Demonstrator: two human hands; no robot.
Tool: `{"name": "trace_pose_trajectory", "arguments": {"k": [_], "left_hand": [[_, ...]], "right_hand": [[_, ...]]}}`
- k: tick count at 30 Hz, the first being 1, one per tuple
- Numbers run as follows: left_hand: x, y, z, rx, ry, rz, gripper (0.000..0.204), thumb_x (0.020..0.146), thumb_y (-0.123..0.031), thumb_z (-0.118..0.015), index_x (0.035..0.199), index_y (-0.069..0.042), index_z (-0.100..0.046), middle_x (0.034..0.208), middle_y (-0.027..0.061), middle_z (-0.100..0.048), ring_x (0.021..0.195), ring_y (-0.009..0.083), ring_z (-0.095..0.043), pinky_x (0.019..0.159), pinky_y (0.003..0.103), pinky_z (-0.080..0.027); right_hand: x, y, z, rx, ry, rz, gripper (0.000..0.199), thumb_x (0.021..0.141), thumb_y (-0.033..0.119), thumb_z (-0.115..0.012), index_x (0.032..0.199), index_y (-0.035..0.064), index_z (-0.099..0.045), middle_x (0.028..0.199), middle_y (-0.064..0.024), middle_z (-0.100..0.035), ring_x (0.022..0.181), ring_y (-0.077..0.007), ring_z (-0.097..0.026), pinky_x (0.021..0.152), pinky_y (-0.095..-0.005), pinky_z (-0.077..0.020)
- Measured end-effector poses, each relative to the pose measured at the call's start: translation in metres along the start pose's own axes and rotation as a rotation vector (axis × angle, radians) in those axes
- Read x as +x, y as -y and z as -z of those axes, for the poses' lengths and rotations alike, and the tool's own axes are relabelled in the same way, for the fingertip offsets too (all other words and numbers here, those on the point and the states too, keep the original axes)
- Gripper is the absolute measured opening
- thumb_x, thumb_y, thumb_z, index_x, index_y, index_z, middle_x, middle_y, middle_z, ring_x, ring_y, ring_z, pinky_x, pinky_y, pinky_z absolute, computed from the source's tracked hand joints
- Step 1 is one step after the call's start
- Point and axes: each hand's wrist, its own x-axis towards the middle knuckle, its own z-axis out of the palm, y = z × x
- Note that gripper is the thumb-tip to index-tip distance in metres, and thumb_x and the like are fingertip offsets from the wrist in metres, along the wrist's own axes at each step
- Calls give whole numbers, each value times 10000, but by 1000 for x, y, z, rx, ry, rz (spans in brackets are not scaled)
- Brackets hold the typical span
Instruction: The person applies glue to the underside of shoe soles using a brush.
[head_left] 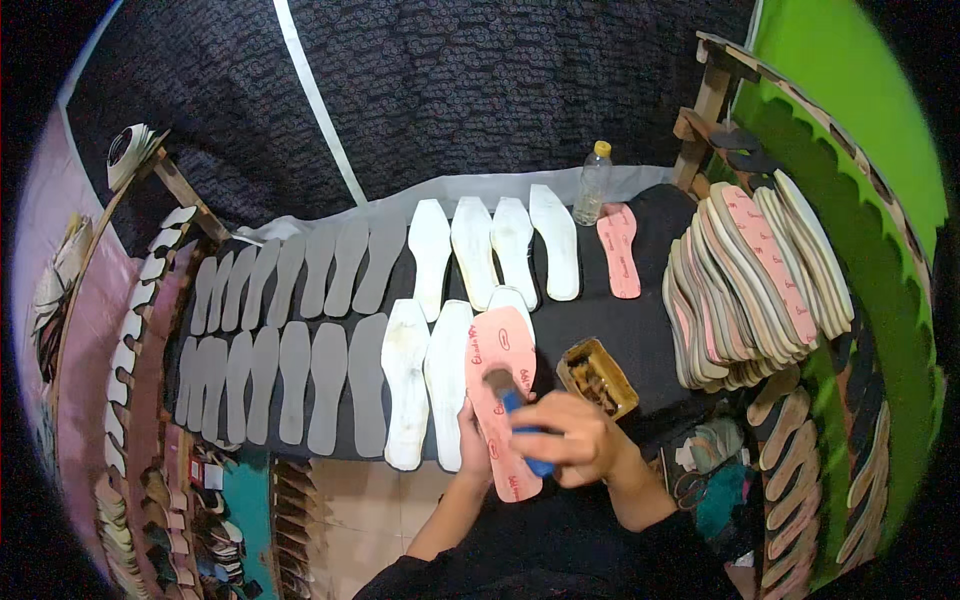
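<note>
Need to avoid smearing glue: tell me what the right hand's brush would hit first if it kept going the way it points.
The right hand aims the blue-handled brush up and left. Its bristles already touch the pink insole; beyond that lies the white insole peeking out behind it, though depth is hard to judge.

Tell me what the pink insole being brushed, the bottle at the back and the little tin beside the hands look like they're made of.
The pink shoe insole looks like matte foam or fibreboard: thin, flat, dull. The clear bottle with a yellow cap seems plastic, being see-through and slightly glossy. The small rectangular tin looks like metal with a worn, yellowish rim, smeared brown inside, likely glue.
</note>
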Motion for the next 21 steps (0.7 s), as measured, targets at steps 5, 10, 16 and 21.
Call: {"name": "trace_pose_trajectory", "arguments": {"k": [5, 10, 16, 21], "left_hand": [[1, 6, 4, -66, 34, 34, 591, 889, -488, -195, 1203, -44, -425, 1038, 141, -579, 842, 207, -581, 731, 327, -482], [-6, 2, -11, 9, -13, 61, 574, 887, -504, -204, 1122, -51, -467, 890, 91, -582, 747, 190, -575, 661, 311, -483], [-7, 0, -13, -139, -11, 91, 625, 880, -514, -184, 1209, -41, -425, 1014, 140, -588, 852, 198, -585, 743, 315, -486], [-2, 1, 3, 9, 83, 76, 644, 880, -508, -171, 1247, -37, -414, 1055, 148, -585, 841, 192, -581, 732, 307, -487]], "right_hand": [[-6, 1, 7, 178, -139, -1, 221, 790, 205, -612, 854, -6, -619, 897, -174, -620, 635, -243, -590, 530, -315, -442], [9, -2, 10, -152, -356, -61, 216, 781, 205, -617, 877, 11, -622, 918, -192, -619, 695, -273, -602, 587, -330, -475], [-5, 0, 6, 10, -113, 37, 150, 711, 110, -649, 821, 10, -629, 862, -147, -630, 626, -254, -588, 512, -312, -434], [-10, 13, 15, 239, -104, -10, 241, 766, 190, -642, 792, -47, -615, 751, -127, -643, 485, -225, -552, 454, -293, -410]]}}
